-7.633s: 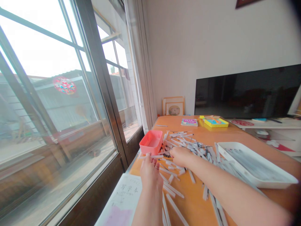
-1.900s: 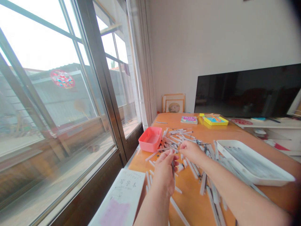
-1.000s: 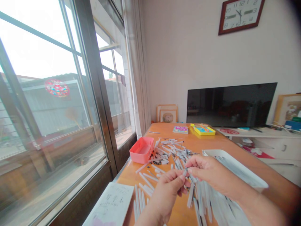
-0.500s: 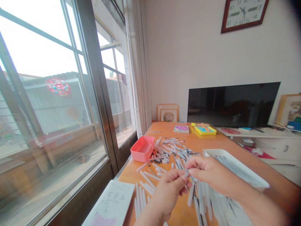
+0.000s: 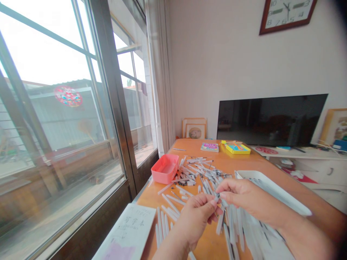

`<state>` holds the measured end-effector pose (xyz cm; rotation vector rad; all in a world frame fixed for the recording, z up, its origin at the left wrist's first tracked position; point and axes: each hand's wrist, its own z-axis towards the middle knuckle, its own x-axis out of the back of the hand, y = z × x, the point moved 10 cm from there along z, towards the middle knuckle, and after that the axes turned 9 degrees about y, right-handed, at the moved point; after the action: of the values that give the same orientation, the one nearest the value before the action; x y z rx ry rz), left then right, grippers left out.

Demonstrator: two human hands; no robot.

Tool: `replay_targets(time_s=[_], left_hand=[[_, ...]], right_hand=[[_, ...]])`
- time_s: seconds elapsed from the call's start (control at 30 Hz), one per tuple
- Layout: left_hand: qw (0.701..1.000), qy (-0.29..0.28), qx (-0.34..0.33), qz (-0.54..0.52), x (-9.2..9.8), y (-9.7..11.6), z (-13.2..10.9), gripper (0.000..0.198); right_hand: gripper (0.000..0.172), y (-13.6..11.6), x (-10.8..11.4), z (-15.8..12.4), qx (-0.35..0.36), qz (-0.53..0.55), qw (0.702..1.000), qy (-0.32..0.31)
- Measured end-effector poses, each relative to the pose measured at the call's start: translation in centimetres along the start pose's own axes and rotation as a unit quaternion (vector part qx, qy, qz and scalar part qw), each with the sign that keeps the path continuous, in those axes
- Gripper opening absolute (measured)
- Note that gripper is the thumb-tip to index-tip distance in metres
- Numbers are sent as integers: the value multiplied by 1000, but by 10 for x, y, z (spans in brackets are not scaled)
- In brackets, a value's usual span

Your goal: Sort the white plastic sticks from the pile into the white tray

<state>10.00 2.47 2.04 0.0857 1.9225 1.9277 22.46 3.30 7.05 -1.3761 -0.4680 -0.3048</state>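
My left hand (image 5: 199, 211) and right hand (image 5: 235, 191) both pinch one pen piece (image 5: 217, 197) over the near part of the desk (image 5: 260, 159); being so small, it could slip and vanish among the loose tubes (image 5: 234, 225) below.

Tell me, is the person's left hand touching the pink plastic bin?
Apart. The head view shows tabletop and loose pen tubes in the gap between the left hand and the pink plastic bin.

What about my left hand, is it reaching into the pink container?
No, the left hand and right hand hold a small piece between them, apart from the pink container.
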Motion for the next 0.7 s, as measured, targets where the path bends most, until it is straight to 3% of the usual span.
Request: replay_targets(time_s=[0.2, 0.4, 0.53, 0.7], left_hand=[[1000, -4, 0, 18, -1, -4, 1, 39], [998, 13, -17, 54, 3, -5, 4, 36], [997, 7, -25, 73, 2, -8, 6, 36], [998, 12, -11, 66, 2, -7, 4, 36]], right_hand=[[22, -3, -2, -1, 7, -50, 999, 6], [22, 2, -3, 3, 51, -144, 986, 72], [30, 8, -4, 6, 51, -178, 977, 102], [47, 4, -10, 5, 38, -128, 990, 42]])
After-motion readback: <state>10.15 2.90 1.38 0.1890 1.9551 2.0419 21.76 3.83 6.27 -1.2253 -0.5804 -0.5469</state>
